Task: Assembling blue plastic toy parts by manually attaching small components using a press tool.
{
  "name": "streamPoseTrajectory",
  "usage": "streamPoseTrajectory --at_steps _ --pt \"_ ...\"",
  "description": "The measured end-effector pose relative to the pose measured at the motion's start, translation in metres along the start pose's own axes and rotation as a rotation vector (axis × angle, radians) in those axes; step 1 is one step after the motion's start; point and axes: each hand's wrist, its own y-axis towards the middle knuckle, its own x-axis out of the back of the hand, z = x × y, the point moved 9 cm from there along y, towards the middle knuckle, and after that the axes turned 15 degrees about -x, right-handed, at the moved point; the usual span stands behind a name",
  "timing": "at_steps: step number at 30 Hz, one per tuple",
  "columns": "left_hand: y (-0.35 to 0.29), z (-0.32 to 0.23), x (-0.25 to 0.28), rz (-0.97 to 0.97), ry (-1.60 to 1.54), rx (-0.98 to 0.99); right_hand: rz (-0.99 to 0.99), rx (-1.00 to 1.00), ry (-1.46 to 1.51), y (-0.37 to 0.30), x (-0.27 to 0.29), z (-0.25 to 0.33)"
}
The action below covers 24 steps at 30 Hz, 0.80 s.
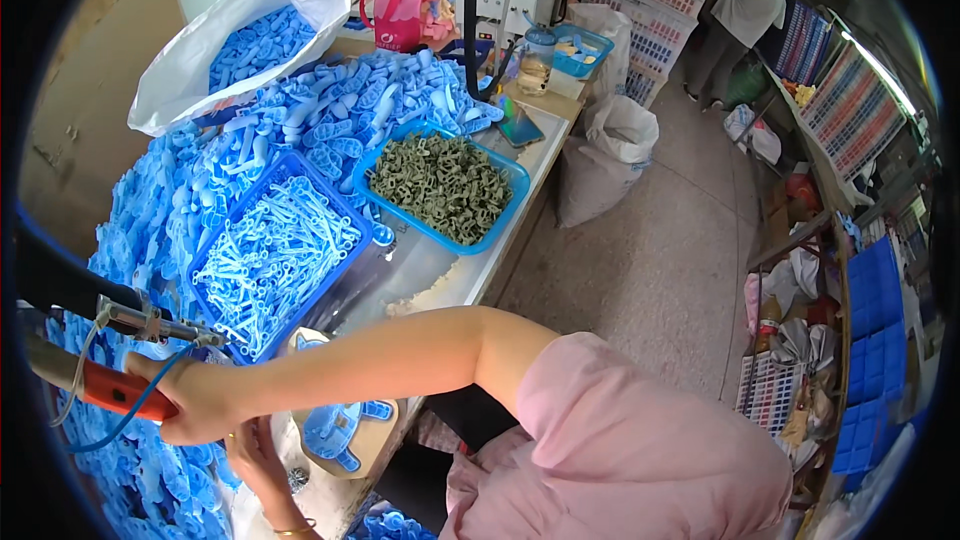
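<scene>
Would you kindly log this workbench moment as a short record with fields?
Right hand: grip closed on an orange-handled tool, its metal tip pointing right
Left hand: low by the bench edge, under the right forearm; what it holds cannot be told
Nearest part: blue plastic piece on a round stand
Blue tray: pale blue sticks
Second blue tray: grey-green pieces
Bench: heaps of blue parts, white sack of them
Background: another person at shelves

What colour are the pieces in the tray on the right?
Olive green pieces, in a blue tray; head view.
</scene>
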Motion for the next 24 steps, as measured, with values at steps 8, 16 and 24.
streamPoseTrajectory --at_steps 8,16,24 --pt "-0.018 -0.025 -0.01 -0.119 -0.039 -0.033 -0.086 0.062 0.136 -0.031 0.006 0.008" --pt "-0.023 -0.037 -0.017 -0.131 -0.227 0.048 -0.019 -0.011 0.201 -0.036 0.0 -0.002" --pt "-0.052 -0.042 -0.029 -0.122 -0.382 0.159 0.209 -0.197 0.437 -0.058 -0.007 -0.002"
